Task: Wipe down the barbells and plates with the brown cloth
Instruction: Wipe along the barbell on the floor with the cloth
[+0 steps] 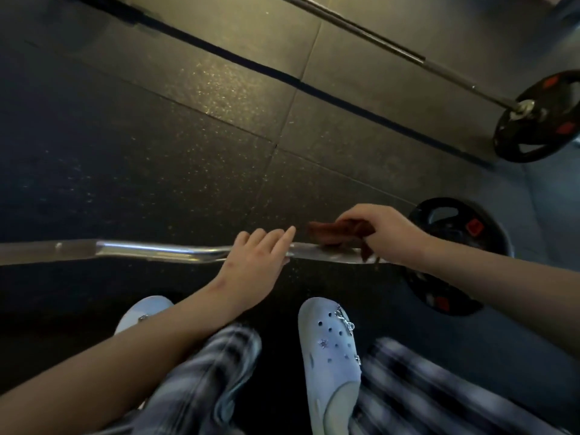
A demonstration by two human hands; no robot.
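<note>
**Brown cloth (339, 232) pressed on the near barbell (150, 251)**

Brown cloth lies bunched on top of the chrome shaft of the near barbell, towards its right end, with a loose corner hanging down over the front of the shaft. The right hand (379, 233) covers the cloth's right part. Its fingers are curled down and clamped on the fabric, holding it against the metal.

The left hand (254, 262) rests on the same shaft just to the left of the cloth, apart from it by a small gap. Its fingers are straight and held close together, laid flat across the shaft and pointing away from the person; they grip nothing.

The near barbell runs from side to side across the middle of the view, in front of the person's feet. Its shaft shows a slight bend just left of the left hand. At its right end sits the near plate (455, 233), black with red patches, partly hidden behind the right forearm.

A far barbell (361, 29) lies well apart, running on a slant across the upper right of the view. It carries the far plate (539, 120), also black with red patches, at its near end.

Both barbells are on a dark speckled rubber floor (157, 136) made of tiles with visible seams. Below the near shaft are two pale blue clogs (329, 350) with charms and blurred plaid trousers (201, 378).
</note>
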